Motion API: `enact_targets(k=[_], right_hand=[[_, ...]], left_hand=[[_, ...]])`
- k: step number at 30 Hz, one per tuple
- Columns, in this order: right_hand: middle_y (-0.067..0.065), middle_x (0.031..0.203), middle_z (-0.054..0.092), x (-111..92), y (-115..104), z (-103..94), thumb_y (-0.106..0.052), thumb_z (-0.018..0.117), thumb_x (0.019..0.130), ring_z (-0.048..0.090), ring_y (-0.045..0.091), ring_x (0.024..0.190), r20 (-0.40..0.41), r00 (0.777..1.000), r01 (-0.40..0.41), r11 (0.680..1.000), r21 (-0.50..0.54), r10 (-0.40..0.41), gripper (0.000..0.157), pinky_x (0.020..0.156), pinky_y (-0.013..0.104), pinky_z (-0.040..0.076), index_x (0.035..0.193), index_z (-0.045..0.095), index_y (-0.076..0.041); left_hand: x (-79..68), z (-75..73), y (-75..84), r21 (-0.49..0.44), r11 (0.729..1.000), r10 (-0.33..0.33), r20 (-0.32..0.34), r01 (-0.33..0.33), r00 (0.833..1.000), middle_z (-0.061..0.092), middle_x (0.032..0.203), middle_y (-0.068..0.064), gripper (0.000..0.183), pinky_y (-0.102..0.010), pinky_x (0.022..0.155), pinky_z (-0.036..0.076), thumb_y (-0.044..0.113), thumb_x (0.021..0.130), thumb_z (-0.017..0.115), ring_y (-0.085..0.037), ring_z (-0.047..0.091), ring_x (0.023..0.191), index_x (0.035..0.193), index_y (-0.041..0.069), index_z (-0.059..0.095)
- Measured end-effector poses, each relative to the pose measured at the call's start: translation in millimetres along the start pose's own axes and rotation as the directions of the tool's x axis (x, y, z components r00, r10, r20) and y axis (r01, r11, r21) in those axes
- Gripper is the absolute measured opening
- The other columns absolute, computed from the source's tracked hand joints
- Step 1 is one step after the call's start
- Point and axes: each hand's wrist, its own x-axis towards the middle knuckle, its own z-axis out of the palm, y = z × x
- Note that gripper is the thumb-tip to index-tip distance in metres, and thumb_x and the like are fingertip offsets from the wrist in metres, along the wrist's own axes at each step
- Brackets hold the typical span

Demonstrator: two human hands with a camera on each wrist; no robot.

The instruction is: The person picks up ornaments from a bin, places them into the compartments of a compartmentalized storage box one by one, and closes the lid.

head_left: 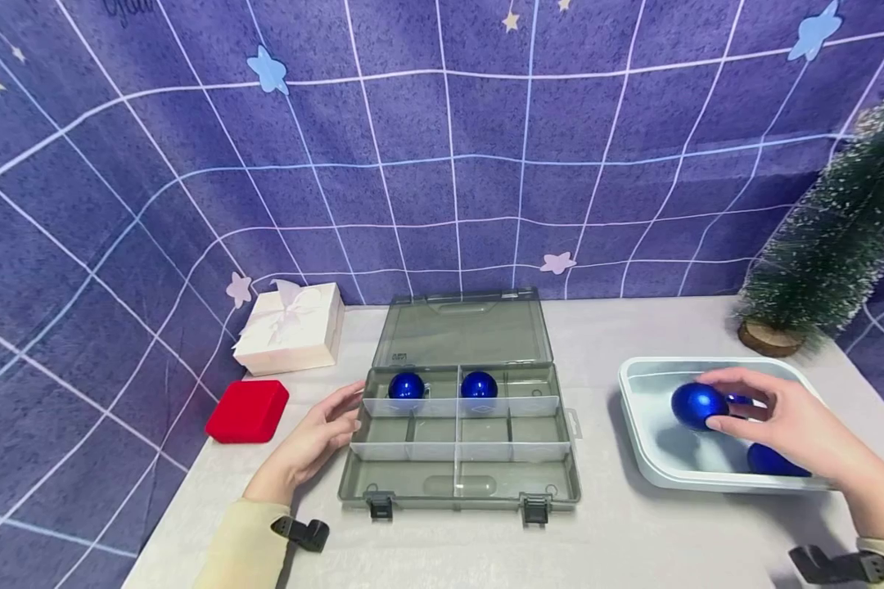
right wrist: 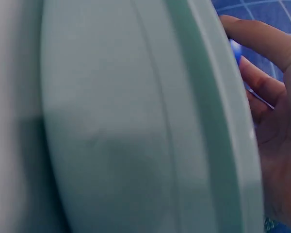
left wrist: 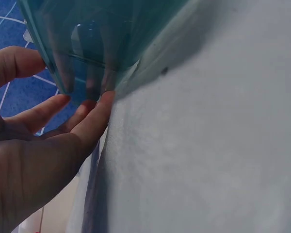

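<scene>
My right hand [head_left: 796, 421] pinches a shiny blue ball ornament [head_left: 698, 406] between thumb and fingers, over a pale plastic tub [head_left: 644, 442]. Below it, another blue ball [head_left: 775, 460] lies in the tub, partly covered by the hand. In the right wrist view the tub wall [right wrist: 121, 121] hides most of the held ball. Left of the tub stands a translucent grey compartment box [head_left: 460, 503] with its lid [head_left: 471, 331] laid back. A blue ball [head_left: 407, 386] and a second one [head_left: 479, 386] sit in its back row. My left hand [head_left: 315, 442] rests fingertips against the box's left side.
A white gift box with a bow [head_left: 290, 331] and a red box [head_left: 247, 411] stand at the left. At the back right is a small frosted tree [head_left: 832, 229] on a wooden base. Purple gridded cloth [head_left: 412, 196] hangs behind the white tabletop [head_left: 597, 532].
</scene>
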Motion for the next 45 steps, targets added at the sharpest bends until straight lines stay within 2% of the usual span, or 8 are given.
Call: enact_targets(k=[4, 10, 17, 21, 28, 37, 41, 45], right_hand=[[-0.012, 0.124, 0.066, 9, -14, 5.1, 0.014, 0.076, 0.082, 0.063, -0.002, 0.107, -0.04, 0.999, 0.036, 0.998, 0.053, -0.034, 0.047, 0.086, 0.012, 0.048, 0.127, 0.064, 0.005], [-0.006, 0.121, 0.068, 25, -42, 20.6, 0.016, 0.074, 0.083, 0.069, 0.005, 0.102, -0.048, 0.997, 0.063, 0.989, 0.132, -0.057, 0.048, 0.077, 0.022, 0.056, 0.128, 0.062, 0.004], [0.004, 0.121, 0.067, 47, -70, 47.0, 0.021, 0.07, 0.082, 0.067, 0.013, 0.108, -0.013, 0.989, 0.141, 0.939, 0.315, -0.144, 0.048, 0.09, 0.024, 0.052, 0.128, 0.058, 0.011], [0.003, 0.122, 0.067, 62, -86, 66.0, 0.016, 0.072, 0.084, 0.066, 0.013, 0.109, 0.013, 0.987, 0.15, 0.937, 0.316, -0.163, 0.047, 0.092, 0.024, 0.052, 0.129, 0.06, 0.008], [0.013, 0.126, 0.066, 92, -115, 102.7, 0.006, 0.076, 0.086, 0.064, 0.019, 0.115, 0.073, 0.976, 0.169, 0.922, 0.35, -0.206, 0.044, 0.095, 0.03, 0.052, 0.129, 0.063, 0.002], [0.01, 0.126, 0.067, 122, -154, 153.8, -0.001, 0.08, 0.085, 0.061, 0.03, 0.118, 0.166, 0.966, 0.113, 0.903, 0.414, -0.196, 0.046, 0.099, 0.042, 0.051, 0.129, 0.065, -0.002], [0.007, 0.123, 0.068, 132, -164, 178.3, -0.006, 0.08, 0.087, 0.063, 0.026, 0.114, 0.216, 0.958, 0.093, 0.915, 0.392, -0.19, 0.045, 0.098, 0.047, 0.051, 0.13, 0.066, -0.006], [0.008, 0.122, 0.068, 139, -171, 200.2, -0.007, 0.08, 0.088, 0.064, 0.024, 0.113, 0.263, 0.946, 0.084, 0.924, 0.373, -0.192, 0.043, 0.095, 0.043, 0.053, 0.129, 0.066, -0.005]], left_hand=[[0.0, -0.1, 0.5, 0.007, 1.0, -0.004, -0.006, 0.004, 1.0, 0.021, 0.163, -0.026, 0.077, -0.031, 0.097, 0.044, -0.003, 0.092, 0.054, -0.04, 0.027, 0.143, 0.161, 0.003, 0.021], [0.3, -1.9, 0.1, -0.001, 1.0, -0.006, -0.006, 0.006, 1.0, 0.021, 0.163, -0.026, 0.077, -0.031, 0.095, 0.044, -0.003, 0.092, 0.056, -0.039, 0.03, 0.139, 0.161, 0.004, 0.023], [1.1, -3.1, 1.2, -0.002, 1.0, 0.003, 0.005, -0.003, 1.0, 0.022, 0.162, -0.026, 0.076, -0.032, 0.096, 0.044, -0.003, 0.093, 0.055, -0.038, 0.03, 0.139, 0.161, 0.004, 0.022], [0.8, -3.1, 2.6, -0.006, 1.0, 0.009, 0.011, -0.009, 1.0, 0.021, 0.162, -0.027, 0.075, -0.032, 0.097, 0.044, -0.004, 0.094, 0.054, -0.039, 0.029, 0.14, 0.161, 0.003, 0.021], [-1.4, -2.9, 3.9, -0.005, 1.0, 0.006, -0.002, -0.006, 1.0, 0.022, 0.162, -0.027, 0.076, -0.032, 0.095, 0.044, -0.004, 0.092, 0.055, -0.037, 0.032, 0.138, 0.161, 0.003, 0.023], [-1.8, -1.2, 5.9, 0.008, 1.0, 0.004, -0.009, -0.004, 1.0, 0.023, 0.162, -0.027, 0.074, -0.031, 0.094, 0.045, -0.004, 0.093, 0.054, -0.034, 0.035, 0.136, 0.161, 0.003, 0.024], [-2.1, -1.4, 5.7, 0.001, 1.0, -0.004, -0.003, 0.004, 1.0, 0.022, 0.162, -0.027, 0.075, -0.032, 0.095, 0.045, -0.004, 0.093, 0.054, -0.037, 0.034, 0.136, 0.161, 0.003, 0.023], [-1.8, -2.1, 3.9, -0.002, 1.0, -0.009, 0.0, 0.009, 1.0, 0.021, 0.162, -0.027, 0.075, -0.032, 0.096, 0.044, -0.004, 0.094, 0.055, -0.037, 0.034, 0.137, 0.161, 0.003, 0.022]])
